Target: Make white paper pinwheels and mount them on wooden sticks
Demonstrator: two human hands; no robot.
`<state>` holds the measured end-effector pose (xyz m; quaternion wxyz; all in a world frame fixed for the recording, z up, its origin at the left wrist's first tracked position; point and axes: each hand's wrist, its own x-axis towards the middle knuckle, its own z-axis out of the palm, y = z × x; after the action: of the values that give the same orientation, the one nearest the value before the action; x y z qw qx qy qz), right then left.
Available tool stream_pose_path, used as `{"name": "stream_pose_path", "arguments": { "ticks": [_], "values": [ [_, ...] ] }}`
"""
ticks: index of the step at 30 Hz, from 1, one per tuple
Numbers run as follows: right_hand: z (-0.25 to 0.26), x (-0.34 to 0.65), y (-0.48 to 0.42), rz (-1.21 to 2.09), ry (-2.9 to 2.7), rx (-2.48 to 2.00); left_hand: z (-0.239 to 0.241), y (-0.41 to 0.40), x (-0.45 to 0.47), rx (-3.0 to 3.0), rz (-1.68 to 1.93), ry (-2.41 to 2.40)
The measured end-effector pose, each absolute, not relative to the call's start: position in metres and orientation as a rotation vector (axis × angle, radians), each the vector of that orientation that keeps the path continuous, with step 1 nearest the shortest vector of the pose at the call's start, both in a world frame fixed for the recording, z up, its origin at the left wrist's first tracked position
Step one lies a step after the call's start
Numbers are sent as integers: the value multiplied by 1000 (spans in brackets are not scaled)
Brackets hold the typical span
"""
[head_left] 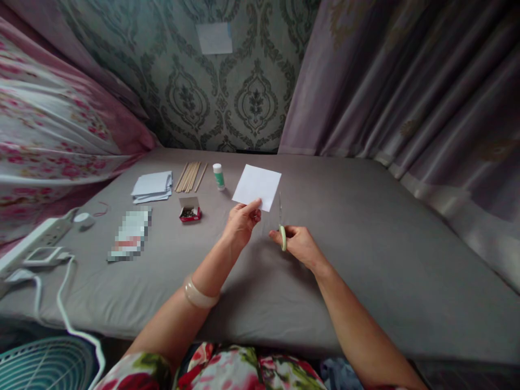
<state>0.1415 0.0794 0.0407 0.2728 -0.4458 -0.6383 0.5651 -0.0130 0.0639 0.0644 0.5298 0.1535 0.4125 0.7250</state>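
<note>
Two items held: scissors (283, 238) and white paper (257, 185)

Right hand (299, 244) grasps the scissors by the pale green handle, blades pointing away, near the paper's right edge. Left hand (242, 221) pinches the paper's near edge above the grey cover (365, 244). Beyond: open red box (190, 214), then glue stick (219, 177).

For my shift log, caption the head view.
Left hand holds flat white paper sheet; right hand holds pale green-handled metal scissors beside it.

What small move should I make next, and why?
Probably bring the scissors to the right edge of the white paper: your left hand holds the sheet, while your right hand has the scissors pointing forward beside that edge.
</note>
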Motion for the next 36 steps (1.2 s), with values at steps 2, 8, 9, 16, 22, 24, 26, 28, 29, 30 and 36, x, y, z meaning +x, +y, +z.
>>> {"name": "stream_pose_path", "arguments": {
  "ticks": [2,8,9,16,22,24,26,28,29,30,36],
  "values": [
    [44,142,77,1498,-1725,-1180,70,66,-10,365,1762,979],
    [48,147,74,1460,-2000,-1119,71,70,-4,354,1833,960],
    [48,148,74,1444,-2075,-1109,69,69,-3,353,1838,960],
    [46,149,71,1421,-2271,-1069,60,58,-7,352,1818,1018],
    [48,148,69,1475,-2244,-1011,58,53,-5,395,1774,1021],
    [49,148,68,1515,-2234,-986,57,52,-4,405,1761,1011],
    [49,148,67,1534,-2228,-974,57,52,-3,408,1749,1001],
    [50,147,67,1542,-2214,-971,57,52,-3,398,1739,1003],
    [51,147,67,1550,-2203,-972,57,51,-3,390,1734,1008],
    [51,147,67,1560,-2189,-975,57,51,-3,384,1729,1014],
    [50,147,66,1598,-2140,-991,60,50,-4,363,1718,1008]
  ]
}}
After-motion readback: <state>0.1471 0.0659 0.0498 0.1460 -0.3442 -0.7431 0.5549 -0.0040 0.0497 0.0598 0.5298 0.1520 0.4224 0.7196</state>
